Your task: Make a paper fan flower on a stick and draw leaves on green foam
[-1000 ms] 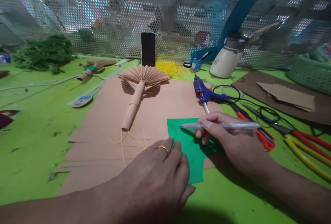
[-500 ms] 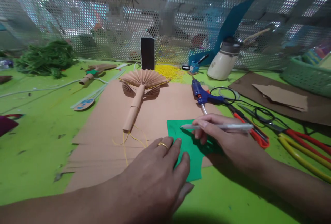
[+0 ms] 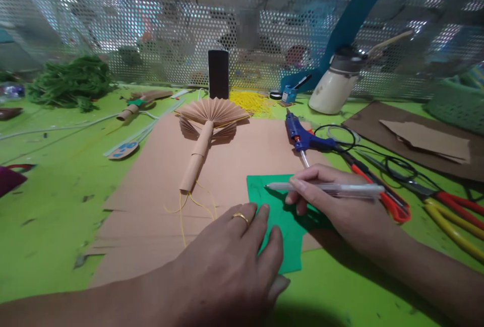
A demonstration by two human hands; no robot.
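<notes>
A green sheet (image 3: 289, 249) with faint pen lines lies over the right part of a large brown paper (image 3: 159, 166). My left hand (image 3: 238, 256), a ring on one finger, lies spread with its fingertips on the sheet's left side. In my right hand (image 3: 328, 196) is a clear pen (image 3: 351, 189), its tip at the upper part of the green sheet. Left of the sheet, a folded paper fan (image 3: 212, 110) with a rolled handle (image 3: 196, 158) and loose yellow strings rests on the brown paper.
A blue glue gun (image 3: 302, 135), red-handled cutters, yellow-handled scissors (image 3: 449, 221) and a dark cable lie to the right. Behind stand a phone (image 3: 218, 74), a blue jar (image 3: 289, 94) and a white jug (image 3: 335, 87). Green strands (image 3: 71, 82) are piled at the back left.
The view has shifted slightly, so objects on the right appear farther right. My left hand still rests on the green sheet, and the pen tip stays near the same marks.
</notes>
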